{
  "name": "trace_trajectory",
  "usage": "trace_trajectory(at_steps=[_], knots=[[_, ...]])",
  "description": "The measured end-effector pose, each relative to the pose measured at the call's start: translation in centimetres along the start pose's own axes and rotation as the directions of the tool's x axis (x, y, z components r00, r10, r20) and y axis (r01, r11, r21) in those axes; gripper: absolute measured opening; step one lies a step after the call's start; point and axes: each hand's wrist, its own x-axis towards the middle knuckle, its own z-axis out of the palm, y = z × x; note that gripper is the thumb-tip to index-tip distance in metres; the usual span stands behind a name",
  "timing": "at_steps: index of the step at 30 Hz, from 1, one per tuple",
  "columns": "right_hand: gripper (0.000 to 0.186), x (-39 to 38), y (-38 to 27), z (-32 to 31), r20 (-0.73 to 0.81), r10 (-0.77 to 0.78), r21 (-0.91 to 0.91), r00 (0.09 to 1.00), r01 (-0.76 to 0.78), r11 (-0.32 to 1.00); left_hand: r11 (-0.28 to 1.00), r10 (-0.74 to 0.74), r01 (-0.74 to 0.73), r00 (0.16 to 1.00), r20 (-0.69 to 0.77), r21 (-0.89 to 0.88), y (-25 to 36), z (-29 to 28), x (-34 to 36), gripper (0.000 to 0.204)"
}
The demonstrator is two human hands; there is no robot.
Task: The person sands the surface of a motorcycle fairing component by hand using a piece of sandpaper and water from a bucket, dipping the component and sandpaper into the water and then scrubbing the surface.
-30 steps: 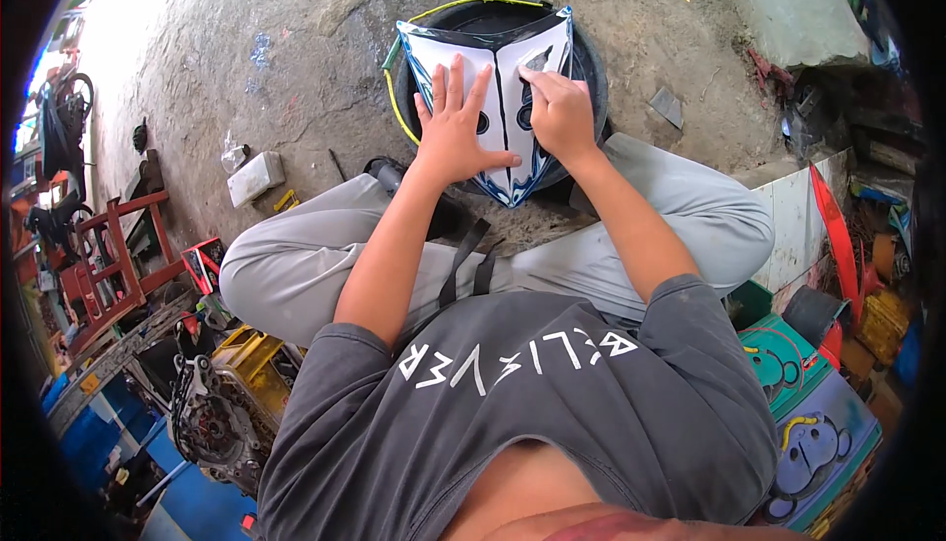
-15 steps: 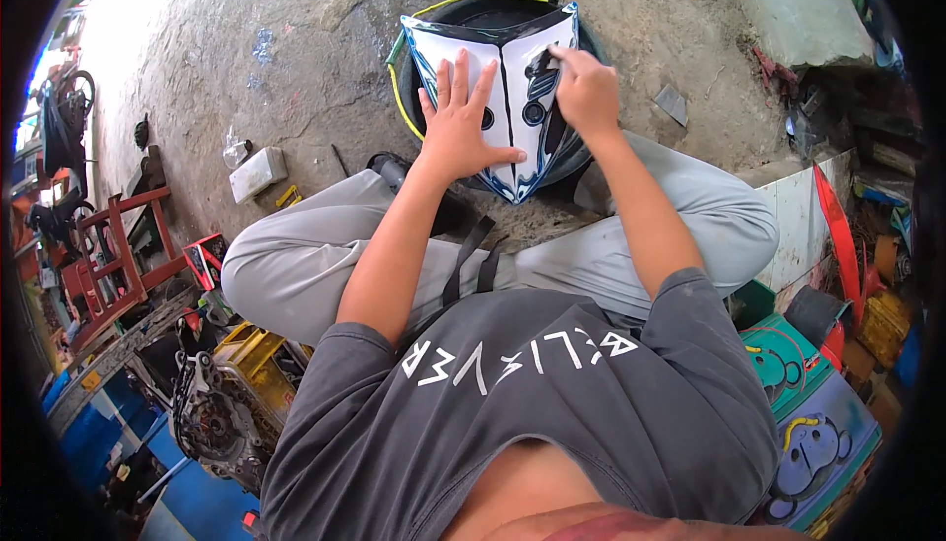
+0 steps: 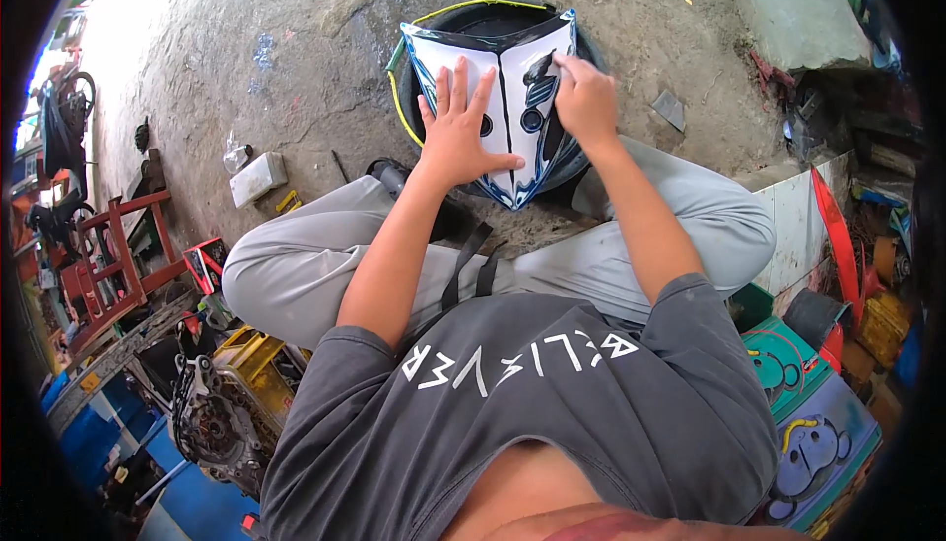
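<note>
A shield-shaped white plastic fairing panel (image 3: 514, 137), with black and blue graphics and a dark centre seam, lies across a round black tub (image 3: 589, 53). My left hand (image 3: 457, 132) rests flat on the panel's left half, fingers spread and thumb reaching past the seam. At the right edge my right hand (image 3: 588, 102) is closed, its fingertips pressed to the surface beside a black decal (image 3: 538, 70). Whatever those fingers may hold is hidden. A yellow-green hose (image 3: 397, 98) curves around the tub's left side.
My crossed legs (image 3: 305, 255) flank the tub on rough concrete. Left are a white block (image 3: 258, 179), a red metal frame (image 3: 126, 245) and a greasy engine part (image 3: 219, 428). A grey flat scrap (image 3: 670, 110) lies right, below a concrete ledge (image 3: 803, 19).
My right hand has shifted slightly, its fingertips drawn a little down and right along the panel's edge. The left hand stays in place on the panel.
</note>
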Motion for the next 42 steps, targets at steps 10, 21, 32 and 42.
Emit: trace_trajectory(at_steps=[10, 21, 32, 42], knots=[[0.031, -0.2, -0.5, -0.6, 0.082, 0.065, 0.02, 0.995, -0.067, 0.998, 1.0, 0.003, -0.003, 1.0, 0.004, 0.006, -0.2, 0.2, -0.1, 0.15], [0.03, 0.2, 0.9, -0.3, 0.024, 0.08, 0.003, 0.997, -0.08, 0.997, 1.0, -0.006, 0.006, 1.0, 0.025, 0.004, 0.3, -0.3, 0.1, 0.15], [0.029, 0.2, -0.5, -0.9, 0.071, 0.02, 0.005, 0.997, -0.021, 1.0, 1.0, 0.0, 0.0, 1.0, 0.025, 0.019, 0.1, -0.1, 0.0, 0.151], [0.032, -0.1, -1.7, -0.9, 0.124, -0.073, -0.015, 0.99, 0.075, 0.997, 1.0, -0.003, 0.003, 1.0, 0.008, 0.008, 0.1, -0.2, -0.1, 0.149]])
